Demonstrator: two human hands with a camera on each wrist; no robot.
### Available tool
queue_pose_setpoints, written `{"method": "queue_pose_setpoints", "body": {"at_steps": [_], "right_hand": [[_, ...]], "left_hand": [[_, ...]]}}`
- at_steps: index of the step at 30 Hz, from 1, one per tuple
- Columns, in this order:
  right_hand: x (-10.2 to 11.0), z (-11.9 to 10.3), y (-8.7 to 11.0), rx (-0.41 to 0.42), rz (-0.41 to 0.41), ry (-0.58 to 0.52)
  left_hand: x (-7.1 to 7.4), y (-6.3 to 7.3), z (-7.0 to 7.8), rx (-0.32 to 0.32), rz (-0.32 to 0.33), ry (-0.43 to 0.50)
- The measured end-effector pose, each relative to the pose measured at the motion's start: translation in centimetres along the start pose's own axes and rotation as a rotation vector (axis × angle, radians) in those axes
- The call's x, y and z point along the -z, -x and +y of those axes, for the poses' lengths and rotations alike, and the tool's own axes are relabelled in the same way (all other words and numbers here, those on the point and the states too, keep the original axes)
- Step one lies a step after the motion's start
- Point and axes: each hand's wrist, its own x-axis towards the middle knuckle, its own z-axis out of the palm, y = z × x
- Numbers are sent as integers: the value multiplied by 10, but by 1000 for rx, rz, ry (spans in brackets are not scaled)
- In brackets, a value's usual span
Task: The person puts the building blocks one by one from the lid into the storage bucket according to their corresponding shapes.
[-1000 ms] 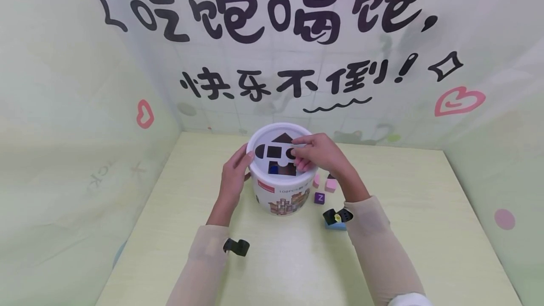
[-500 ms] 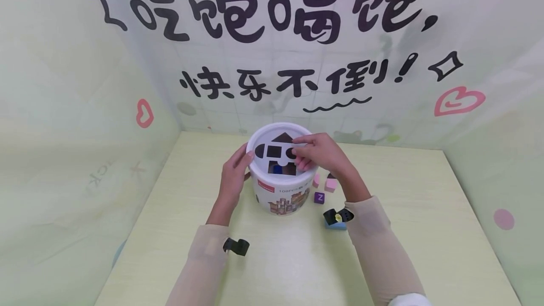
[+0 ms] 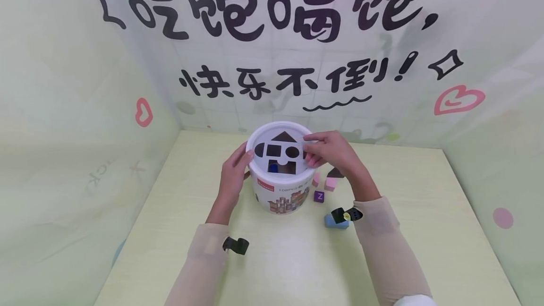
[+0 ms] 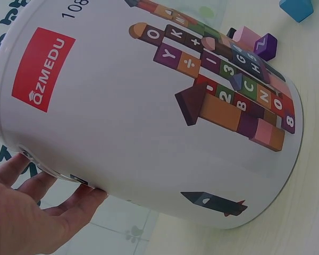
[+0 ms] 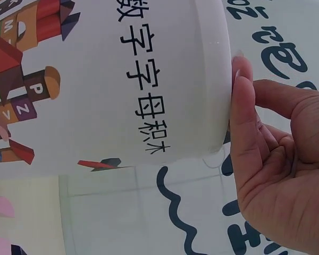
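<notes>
A white bucket [image 3: 281,191] with block pictures on its side stands on the table, topped by a lid [image 3: 261,168] with cut-out shapes. Through the lid's lower opening a dark blue block [image 3: 274,168] shows inside. My left hand [image 3: 234,174] grips the bucket's left side, thumb on the rim; in the left wrist view its fingers lie along the wall [image 4: 122,127]. My right hand [image 3: 329,150] hovers at the lid's right side, over the rim, with nothing visible in it. In the right wrist view its fingers bend loosely and the rim hides some tips.
Right of the bucket lie pink blocks [image 3: 330,183], a dark triangular block [image 3: 335,173] and a purple block marked Z [image 3: 318,196]. A light blue block [image 3: 336,222] sits nearer, partly under the right wrist's camera strap. A printed cloth [image 3: 272,103] rises behind the table [image 3: 272,259].
My right hand has shifted right, off the round hole, which now shows fully. The blue block inside swung right, then back left. My left hand has kept its hold on the bucket.
</notes>
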Motion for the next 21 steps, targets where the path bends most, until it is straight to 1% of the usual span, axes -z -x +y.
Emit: {"method": "queue_pose_setpoints", "body": {"at_steps": [4, 11, 21], "right_hand": [[6, 4, 2, -4, 10, 3], [17, 12, 8, -24, 63, 7], [28, 25, 14, -45, 79, 7]], "left_hand": [[0, 0, 1, 4, 3, 4], [0, 0, 1, 6, -2, 9], [0, 0, 0, 2, 3, 8]]}}
